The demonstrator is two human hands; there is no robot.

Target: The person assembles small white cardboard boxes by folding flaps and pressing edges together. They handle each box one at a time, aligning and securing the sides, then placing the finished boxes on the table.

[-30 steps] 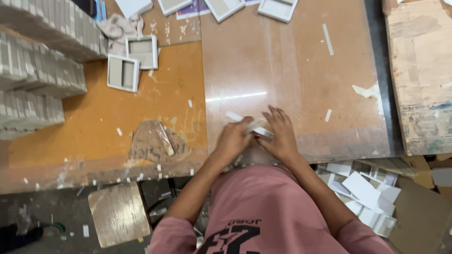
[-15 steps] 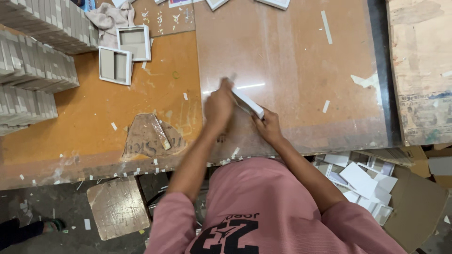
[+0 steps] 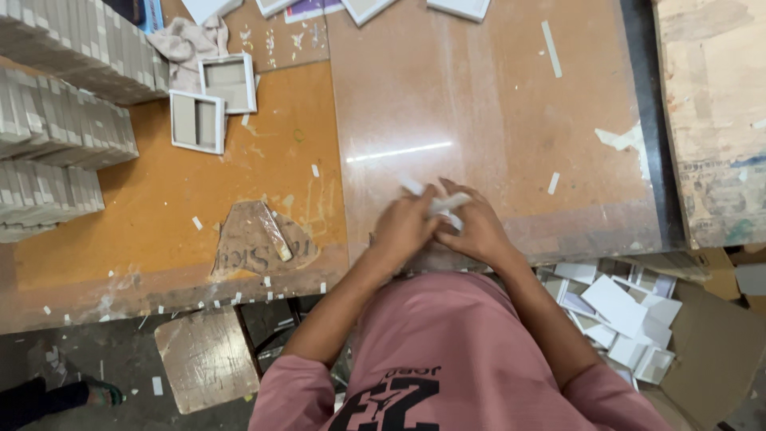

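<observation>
Hands drawn back to the table's near edge since half a second ago, when your left hand reached further out.
Your left hand [image 3: 405, 226] and right hand [image 3: 472, 231] together grasp a small white card piece [image 3: 444, 204], apparently mid-fold; next it needs firm pressing. Beyond: glossy board [image 3: 479, 104], open white boxes [image 3: 214, 100].

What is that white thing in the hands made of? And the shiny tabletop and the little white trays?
The white piece, pinched between the left hand and right hand, looks like thin matte card or paper; blur leaves it open. The tabletop looks like glossy brown laminate, since a light streak reflects on it. The white trays seem to be matte cardboard, with grey board inside.
</observation>
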